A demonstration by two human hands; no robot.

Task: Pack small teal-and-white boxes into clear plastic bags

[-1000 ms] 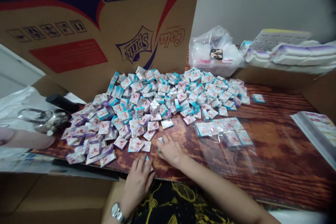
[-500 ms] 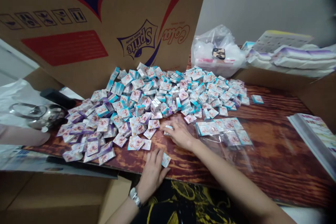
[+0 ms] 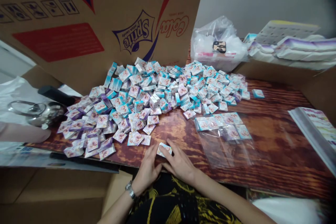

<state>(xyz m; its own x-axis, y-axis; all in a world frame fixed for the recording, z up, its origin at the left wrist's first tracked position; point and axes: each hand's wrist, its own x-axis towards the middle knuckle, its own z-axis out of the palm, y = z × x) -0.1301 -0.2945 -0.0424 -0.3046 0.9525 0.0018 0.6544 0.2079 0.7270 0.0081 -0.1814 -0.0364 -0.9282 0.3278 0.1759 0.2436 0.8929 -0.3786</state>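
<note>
Near the table's front edge, my left hand [image 3: 149,165] and my right hand [image 3: 181,163] come together around a small printed box [image 3: 165,149]. My left fingers close on its left side, while my right thumb and fingers grip its right side. Whether a second box lies under it is hidden. Beyond my hands spreads a large heap of small boxes [image 3: 136,120], white with purple or light-blue edges and a hand-shaped print. To the right of my right hand, a clear plastic bag [image 3: 217,150] lies flat with several such boxes in it.
A large cardboard carton [image 3: 86,10] stands behind the heap. At the left is a shiny metal object with a loop handle [image 3: 46,113]. A filled plastic bag [image 3: 219,50], a carton of packs [image 3: 301,54] and a stack of printed plastic sleeves [image 3: 315,133] are at the right.
My right hand has moved from the heap's front edge toward me, bringing a small box to my left hand. The camera's view has shifted slightly.
</note>
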